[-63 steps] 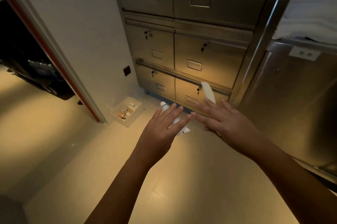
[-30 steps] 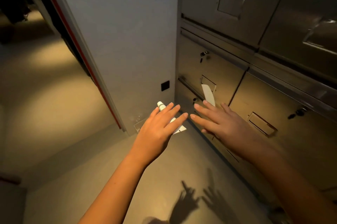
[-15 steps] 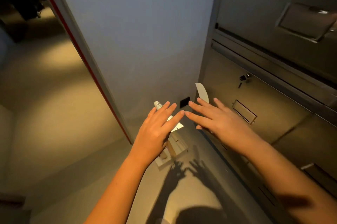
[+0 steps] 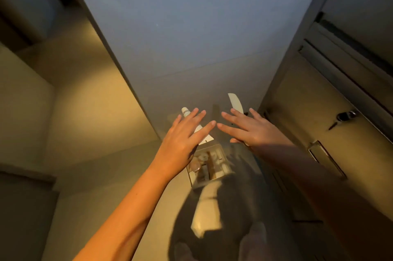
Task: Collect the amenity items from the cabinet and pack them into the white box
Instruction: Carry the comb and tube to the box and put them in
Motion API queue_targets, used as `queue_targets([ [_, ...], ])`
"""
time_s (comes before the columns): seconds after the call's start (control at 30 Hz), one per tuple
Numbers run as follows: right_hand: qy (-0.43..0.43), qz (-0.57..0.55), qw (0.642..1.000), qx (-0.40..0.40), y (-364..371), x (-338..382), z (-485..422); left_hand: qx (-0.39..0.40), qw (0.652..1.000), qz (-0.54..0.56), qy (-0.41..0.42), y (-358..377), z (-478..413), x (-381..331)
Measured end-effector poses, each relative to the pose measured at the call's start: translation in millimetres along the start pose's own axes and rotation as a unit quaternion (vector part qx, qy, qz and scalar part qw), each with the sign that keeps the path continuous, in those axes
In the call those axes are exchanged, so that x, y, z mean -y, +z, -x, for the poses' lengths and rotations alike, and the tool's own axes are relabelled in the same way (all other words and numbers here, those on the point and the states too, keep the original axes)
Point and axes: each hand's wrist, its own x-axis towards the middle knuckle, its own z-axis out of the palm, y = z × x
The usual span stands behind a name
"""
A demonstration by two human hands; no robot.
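Evidently poised to drop both items, the left hand (image 4: 182, 141) pins a small white tube (image 4: 187, 113) under flat fingers and the right hand (image 4: 251, 131) a white sachet (image 4: 235, 102), just above the white box (image 4: 209, 165) on the floor.

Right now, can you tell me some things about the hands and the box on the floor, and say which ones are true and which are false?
1. The left hand has a white tube tucked under it. True.
2. The right hand holds nothing at all. False: a flat white packet sticks out past its fingers.
3. The white box is on the floor below the hands. True.
4. The white box has nothing in it. False: small items already lie inside, though too blurred to name.
5. A metal cabinet with a keyed lock stands to the right. True.
6. Both hands are curled into fists. False: the fingers are stretched out flat.
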Motion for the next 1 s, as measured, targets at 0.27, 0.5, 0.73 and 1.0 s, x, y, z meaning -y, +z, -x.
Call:
queue_targets([
  [0.27,-0.074,-0.028,0.997,0.009,68,-81,-21,-0.028,0.995,-0.026,-0.095,86,-19,20],
  [0.5,-0.100,-0.029,0.995,0.002,208,-130,-24,-0.002,0.995,-0.059,-0.085,213,15,81],
  [0.73,-0.109,-0.017,0.993,0.037,374,-162,-12,0.060,0.993,-0.085,-0.055,360,74,153],
  [1.0,-0.098,0.006,0.990,0.099,568,-204,10,0.100,0.991,-0.085,-0.004,529,130,219],
])
